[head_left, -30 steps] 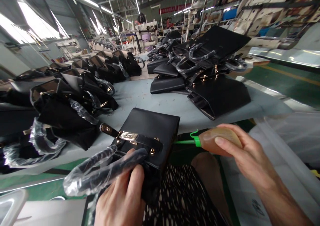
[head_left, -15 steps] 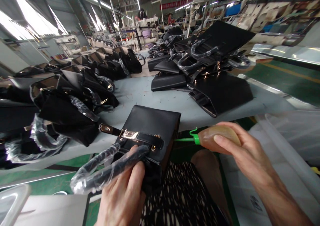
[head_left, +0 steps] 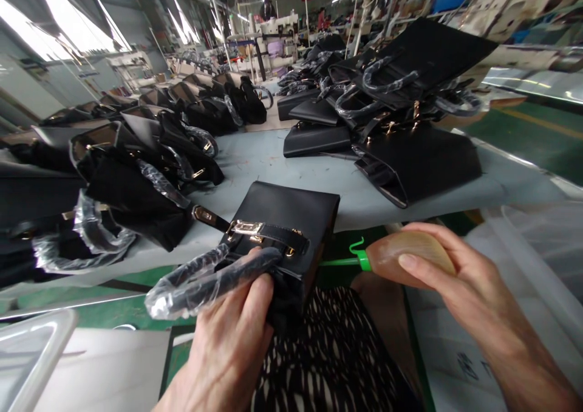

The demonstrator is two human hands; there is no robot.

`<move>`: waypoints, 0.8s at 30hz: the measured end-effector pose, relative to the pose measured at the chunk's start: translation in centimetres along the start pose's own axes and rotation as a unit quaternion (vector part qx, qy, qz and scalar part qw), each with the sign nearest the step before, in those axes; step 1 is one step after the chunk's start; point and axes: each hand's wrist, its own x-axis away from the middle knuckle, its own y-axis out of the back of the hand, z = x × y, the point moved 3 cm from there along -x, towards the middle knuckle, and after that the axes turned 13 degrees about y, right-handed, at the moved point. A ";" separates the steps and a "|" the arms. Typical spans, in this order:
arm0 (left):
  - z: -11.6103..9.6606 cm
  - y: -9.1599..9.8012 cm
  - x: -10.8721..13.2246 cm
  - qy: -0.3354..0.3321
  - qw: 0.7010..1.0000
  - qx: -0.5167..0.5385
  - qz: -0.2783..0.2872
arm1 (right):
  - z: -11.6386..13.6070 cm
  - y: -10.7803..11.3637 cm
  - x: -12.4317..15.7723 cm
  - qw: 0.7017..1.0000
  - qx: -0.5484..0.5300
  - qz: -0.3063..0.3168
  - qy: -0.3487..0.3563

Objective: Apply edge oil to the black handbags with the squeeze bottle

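Note:
A black handbag (head_left: 286,208) with gold hardware lies tilted over the near table edge. My left hand (head_left: 232,327) is closed on it below the plastic-wrapped handle (head_left: 218,281); its fingertips are hidden under that handle. A gold clasp plate (head_left: 247,227) and a strap show on the bag's upper face. In my right hand (head_left: 460,272) is a squeeze bottle (head_left: 405,257) of amber liquid, with a green cap and a thin green nozzle. That nozzle points left, its tip at the bag's right side; whether it touches cannot be made out.
Rows of black handbags (head_left: 132,175) stand on the left of the pale table (head_left: 259,157). More black bags (head_left: 419,163) are piled at the right. Translucent plastic bins (head_left: 45,351) sit low at the left and right. Sewing machines (head_left: 276,41) stand farther back.
The whole view has shifted slightly, so most things appear a little farther right. Both hands keep their hold, and the nozzle stays beside the bag's right side.

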 end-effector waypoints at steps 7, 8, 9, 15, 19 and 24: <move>-0.2 0.5 -0.4 0.008 0.999 0.032 -0.004 | 0.2 -0.2 0.5 1.000 0.000 0.006 -0.008; -0.2 0.4 -0.3 0.007 1.000 0.030 -0.003 | 0.1 -0.3 0.5 1.000 0.001 0.008 -0.008; -0.1 0.4 -0.3 0.006 1.000 0.027 -0.001 | 0.0 -0.2 0.6 1.000 0.002 0.009 -0.007; 0.1 0.3 -0.5 0.003 0.998 0.052 0.022 | -0.4 -0.4 1.3 1.000 -0.003 0.016 -0.010; 0.2 0.1 -0.4 0.010 0.997 0.069 0.036 | -0.6 -0.7 1.6 1.000 -0.003 0.023 0.011; 0.2 0.0 -0.4 0.015 0.996 0.079 0.044 | -0.7 -1.0 2.1 0.999 -0.015 0.031 0.010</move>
